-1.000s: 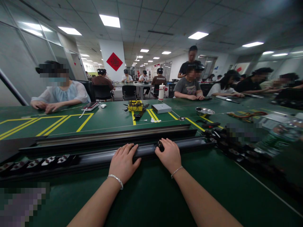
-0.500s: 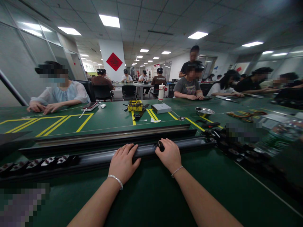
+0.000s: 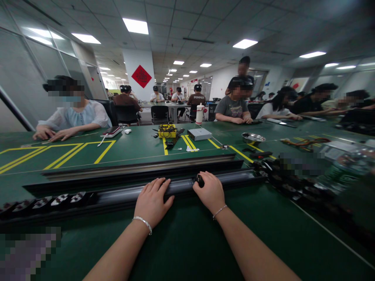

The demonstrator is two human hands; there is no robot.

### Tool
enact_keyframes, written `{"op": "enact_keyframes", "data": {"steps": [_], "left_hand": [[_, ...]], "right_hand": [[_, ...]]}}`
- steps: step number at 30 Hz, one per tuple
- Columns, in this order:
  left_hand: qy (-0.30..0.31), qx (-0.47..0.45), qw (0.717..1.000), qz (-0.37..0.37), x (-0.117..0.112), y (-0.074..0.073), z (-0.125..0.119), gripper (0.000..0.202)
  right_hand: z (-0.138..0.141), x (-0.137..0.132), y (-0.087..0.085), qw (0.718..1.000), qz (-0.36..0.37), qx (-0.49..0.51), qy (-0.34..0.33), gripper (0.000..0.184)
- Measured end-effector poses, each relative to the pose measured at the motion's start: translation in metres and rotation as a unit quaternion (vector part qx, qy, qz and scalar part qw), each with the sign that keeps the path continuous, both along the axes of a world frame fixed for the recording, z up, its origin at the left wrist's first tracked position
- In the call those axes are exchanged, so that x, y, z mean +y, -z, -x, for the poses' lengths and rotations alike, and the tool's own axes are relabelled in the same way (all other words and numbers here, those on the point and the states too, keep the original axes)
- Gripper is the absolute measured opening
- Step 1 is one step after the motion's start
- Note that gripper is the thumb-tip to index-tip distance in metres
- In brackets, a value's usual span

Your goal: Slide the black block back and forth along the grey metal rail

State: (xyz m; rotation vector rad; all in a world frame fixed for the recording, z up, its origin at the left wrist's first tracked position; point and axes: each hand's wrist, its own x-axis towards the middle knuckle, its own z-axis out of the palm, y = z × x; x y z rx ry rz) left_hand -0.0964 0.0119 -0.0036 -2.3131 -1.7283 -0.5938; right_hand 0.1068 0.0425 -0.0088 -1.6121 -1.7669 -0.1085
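A long black track [image 3: 123,194] with a grey channel lies crosswise in front of me on the green table. My left hand [image 3: 152,199] grips the track near its middle, fingers over the top and thumb on the near side. Farther right, my right hand [image 3: 209,191] pinches a small black socket-like module [image 3: 200,180] at the channel; the fingers hide most of it. Several black socket modules [image 3: 60,200] with pale faces sit in a row on the track's left end. Behind it lies a second black rail [image 3: 140,169].
Loose black modules [image 3: 288,183] are heaped at the right, beside a plastic bottle [image 3: 347,169]. Farther back are a metal bowl [image 3: 253,137], a grey box [image 3: 199,134], a yellow holder with cables [image 3: 167,130] and a phone [image 3: 111,132]. Co-workers sit around the table.
My right hand and the small module have shifted very slightly right along the track. My left hand stays put. The standing person behind has moved a little to the right.
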Motion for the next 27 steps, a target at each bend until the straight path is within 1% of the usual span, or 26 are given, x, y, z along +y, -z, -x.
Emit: {"op": "enact_keyframes", "data": {"steps": [13, 20, 27], "left_hand": [[-0.007, 0.001, 1.0, 0.016, -0.0006, -0.0027, -0.0007, 0.048], [-0.004, 0.008, 1.0, 0.003, -0.0011, -0.0015, -0.0003, 0.047], [-0.005, 0.006, 1.0, 0.001, -0.001, -0.0023, -0.001, 0.047]], "right_hand": [[-0.0002, -0.0004, -0.0015, 1.0, 0.002, 0.002, -0.006, 0.029], [-0.0003, -0.0016, -0.002, 1.0, 0.01, 0.001, 0.002, 0.032], [0.0002, -0.0008, -0.0007, 1.0, 0.022, 0.005, 0.007, 0.031]]}}
